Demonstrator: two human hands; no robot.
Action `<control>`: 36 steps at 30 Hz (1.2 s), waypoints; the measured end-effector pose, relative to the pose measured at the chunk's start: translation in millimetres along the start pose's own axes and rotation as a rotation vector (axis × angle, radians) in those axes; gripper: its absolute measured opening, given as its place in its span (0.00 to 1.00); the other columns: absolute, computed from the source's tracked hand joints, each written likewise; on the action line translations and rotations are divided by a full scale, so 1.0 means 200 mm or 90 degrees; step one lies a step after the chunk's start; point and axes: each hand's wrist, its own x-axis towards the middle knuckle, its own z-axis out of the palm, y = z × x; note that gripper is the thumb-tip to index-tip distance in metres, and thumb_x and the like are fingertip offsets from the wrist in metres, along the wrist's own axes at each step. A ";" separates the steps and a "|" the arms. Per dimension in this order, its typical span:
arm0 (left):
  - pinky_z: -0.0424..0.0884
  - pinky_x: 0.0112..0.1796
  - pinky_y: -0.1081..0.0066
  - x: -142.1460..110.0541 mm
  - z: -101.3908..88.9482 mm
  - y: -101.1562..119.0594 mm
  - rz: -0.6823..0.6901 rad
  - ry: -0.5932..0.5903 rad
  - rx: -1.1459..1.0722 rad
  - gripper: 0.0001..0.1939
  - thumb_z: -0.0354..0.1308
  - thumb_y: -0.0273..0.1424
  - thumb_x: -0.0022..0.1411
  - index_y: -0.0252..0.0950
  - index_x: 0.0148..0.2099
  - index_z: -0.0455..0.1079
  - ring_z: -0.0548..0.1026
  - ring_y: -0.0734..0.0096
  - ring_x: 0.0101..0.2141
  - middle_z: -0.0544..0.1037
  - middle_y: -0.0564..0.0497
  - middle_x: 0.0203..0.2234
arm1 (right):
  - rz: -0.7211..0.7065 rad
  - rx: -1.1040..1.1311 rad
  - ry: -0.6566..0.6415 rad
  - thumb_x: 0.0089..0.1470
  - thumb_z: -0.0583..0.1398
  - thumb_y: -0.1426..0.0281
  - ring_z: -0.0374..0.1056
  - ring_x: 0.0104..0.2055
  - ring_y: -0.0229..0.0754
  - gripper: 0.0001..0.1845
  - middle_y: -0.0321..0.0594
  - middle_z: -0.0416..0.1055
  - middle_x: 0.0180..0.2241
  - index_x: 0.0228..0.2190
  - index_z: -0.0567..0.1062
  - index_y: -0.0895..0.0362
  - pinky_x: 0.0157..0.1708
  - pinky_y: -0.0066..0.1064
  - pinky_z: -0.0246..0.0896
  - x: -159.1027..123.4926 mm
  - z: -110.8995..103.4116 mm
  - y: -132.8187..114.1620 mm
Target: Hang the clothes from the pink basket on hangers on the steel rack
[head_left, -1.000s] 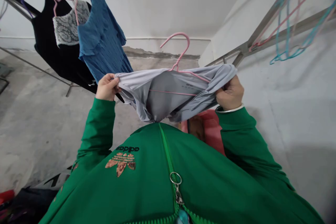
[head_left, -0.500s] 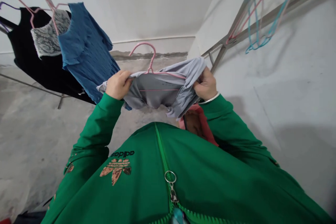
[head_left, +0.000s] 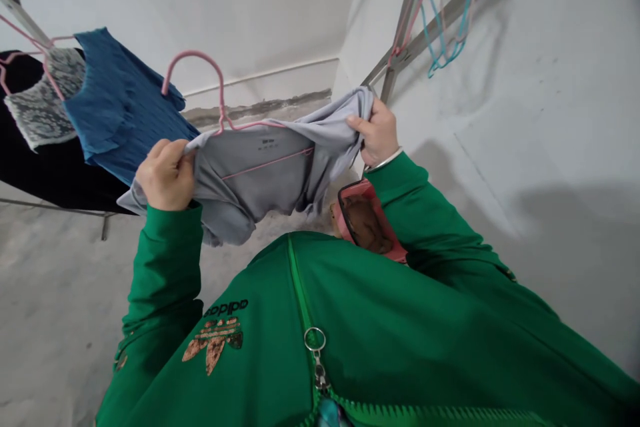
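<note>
A light grey shirt (head_left: pixel 250 163) is stretched out in front of me, with a pink hanger (head_left: pixel 221 90) inside its neck. The hanger's hook sticks up out of the collar, and its lower bar shows across the neck opening. My left hand (head_left: pixel 167 175) is closed around the cloth at the left shoulder. At the right shoulder my right hand (head_left: pixel 379 131) pinches the bunched fabric between thumb and fingers. The ends of the hanger are hidden by the cloth.
At the left hang a blue top (head_left: pixel 123 103), a white-and-grey lace-patterned garment (head_left: pixel 47 103) and a black garment (head_left: pixel 55 177) on a rack. Blue hangers (head_left: pixel 453 50) and pink ones hang from a metal frame (head_left: pixel 395 67) at upper right. A pink container (head_left: pixel 367 220) with brown contents stands below my right arm.
Both hands have moved left with the shirt, and my hands are farther apart, pulling the collar wider. The hanger's hook has shifted left and up. The view has turned right.
</note>
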 end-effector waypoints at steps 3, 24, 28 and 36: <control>0.55 0.26 0.74 0.00 -0.05 -0.03 0.031 0.026 -0.041 0.07 0.56 0.29 0.59 0.33 0.31 0.74 0.61 0.77 0.24 0.62 0.54 0.21 | 0.102 0.023 0.017 0.50 0.61 0.60 0.71 0.41 0.45 0.26 0.43 0.72 0.42 0.50 0.66 0.55 0.44 0.44 0.70 0.02 -0.05 0.10; 0.56 0.25 0.74 -0.01 -0.02 -0.01 0.035 0.002 -0.074 0.08 0.56 0.29 0.61 0.33 0.31 0.73 0.59 0.79 0.23 0.60 0.55 0.20 | -0.462 -0.404 -0.303 0.64 0.46 0.58 0.67 0.38 0.45 0.23 0.45 0.73 0.32 0.34 0.75 0.57 0.40 0.42 0.59 -0.01 0.01 -0.37; 0.57 0.26 0.73 0.00 0.02 -0.03 0.014 -0.001 -0.088 0.08 0.54 0.30 0.61 0.35 0.31 0.71 0.60 0.78 0.24 0.62 0.55 0.21 | -0.464 -0.405 -0.255 0.65 0.44 0.59 0.67 0.35 0.43 0.23 0.44 0.72 0.30 0.33 0.74 0.57 0.35 0.38 0.60 -0.03 0.05 -0.39; 0.62 0.30 0.71 -0.01 0.06 -0.17 0.050 -0.145 -0.144 0.07 0.54 0.33 0.60 0.37 0.33 0.70 0.66 0.72 0.27 0.66 0.53 0.22 | -0.462 -0.372 -0.148 0.63 0.49 0.62 0.70 0.34 0.42 0.17 0.42 0.74 0.30 0.33 0.75 0.56 0.34 0.34 0.62 0.02 -0.05 -0.43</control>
